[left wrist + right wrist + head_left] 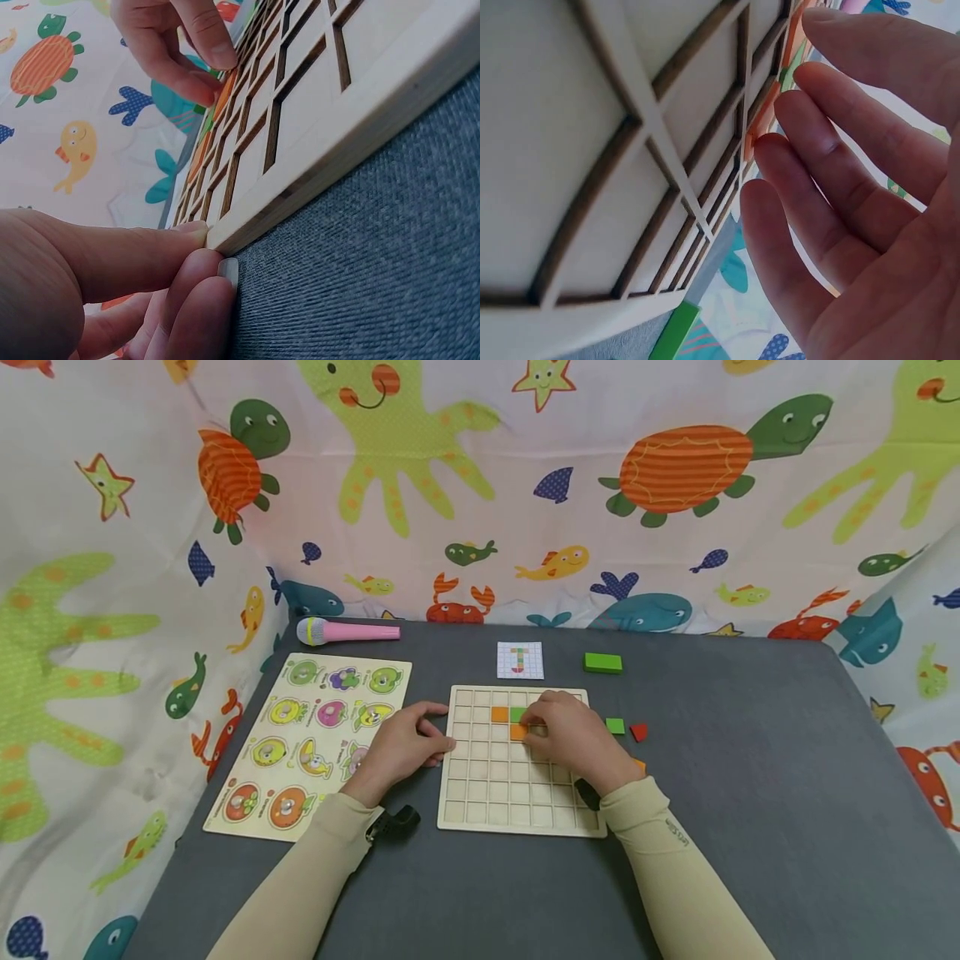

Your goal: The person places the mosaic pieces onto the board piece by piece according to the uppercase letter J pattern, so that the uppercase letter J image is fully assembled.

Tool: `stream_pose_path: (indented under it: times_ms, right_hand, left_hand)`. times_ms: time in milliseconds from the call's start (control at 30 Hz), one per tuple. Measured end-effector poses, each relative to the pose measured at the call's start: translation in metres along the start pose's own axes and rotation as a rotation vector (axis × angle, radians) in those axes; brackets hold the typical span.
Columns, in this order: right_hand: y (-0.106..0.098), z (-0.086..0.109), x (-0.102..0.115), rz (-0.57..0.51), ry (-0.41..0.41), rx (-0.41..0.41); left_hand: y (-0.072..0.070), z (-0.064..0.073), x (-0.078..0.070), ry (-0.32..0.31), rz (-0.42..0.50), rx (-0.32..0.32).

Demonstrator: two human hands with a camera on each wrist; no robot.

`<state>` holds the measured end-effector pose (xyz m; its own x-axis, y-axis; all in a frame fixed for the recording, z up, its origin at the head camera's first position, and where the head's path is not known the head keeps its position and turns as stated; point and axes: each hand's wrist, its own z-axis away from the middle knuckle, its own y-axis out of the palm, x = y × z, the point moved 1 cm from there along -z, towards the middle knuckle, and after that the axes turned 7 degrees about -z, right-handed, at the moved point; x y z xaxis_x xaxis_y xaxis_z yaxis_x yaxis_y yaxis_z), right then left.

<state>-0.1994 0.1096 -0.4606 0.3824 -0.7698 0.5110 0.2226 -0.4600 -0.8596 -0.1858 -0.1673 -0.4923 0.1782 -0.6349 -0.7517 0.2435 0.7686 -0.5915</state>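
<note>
A wooden grid board (468, 814) lies in front of me. Along its left edge, my left hand (401, 745) holds the rim, thumb (169, 247) on the frame and curled fingers by its side. Over the upper part of the grid, my right hand (573, 735) has bent fingertips at the tiles; none is seen held between them. An orange tile (500, 714), a green tile (517, 714) and a second orange tile (517, 732) sit in cells. The right hand hides the cells beneath it.
Right of the board lie a loose green tile (615, 726), a red tile (638, 732) and a partly hidden orange piece (641, 765). Behind are a patterned card (519, 660) and a green block (603, 663). A fruit puzzle (300, 743) and toy microphone (352, 631) lie left.
</note>
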Motion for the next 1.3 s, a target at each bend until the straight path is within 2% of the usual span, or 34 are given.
stream_pose_path:
  times_ms: [167,367,500,700,900,1300]
  right_hand:
    - [-0.007,0.006,-0.011,-0.027,0.036,0.0]
    - [-0.024,0.031,-0.039,-0.073,0.129,-0.034]
    - [-0.038,0.049,-0.058,-0.064,0.179,-0.057]
    - [-0.053,0.062,-0.081,-0.069,0.233,-0.078]
    - [-0.058,0.064,-0.093,-0.043,0.253,-0.067]
    - [-0.05,0.058,-0.099,-0.011,0.248,-0.047]
  left_hand:
    - [-0.001,0.0,-0.001,0.003,0.002,0.002]
    - [0.0,0.0,-0.001,-0.007,-0.007,0.014]
    - [0.0,0.001,-0.002,-0.002,0.009,0.018]
    - [0.001,0.001,-0.001,0.005,0.02,0.026]
    - [0.001,0.002,-0.001,0.007,0.034,0.03]
    - [0.0,0.001,-0.002,0.009,0.027,0.03]
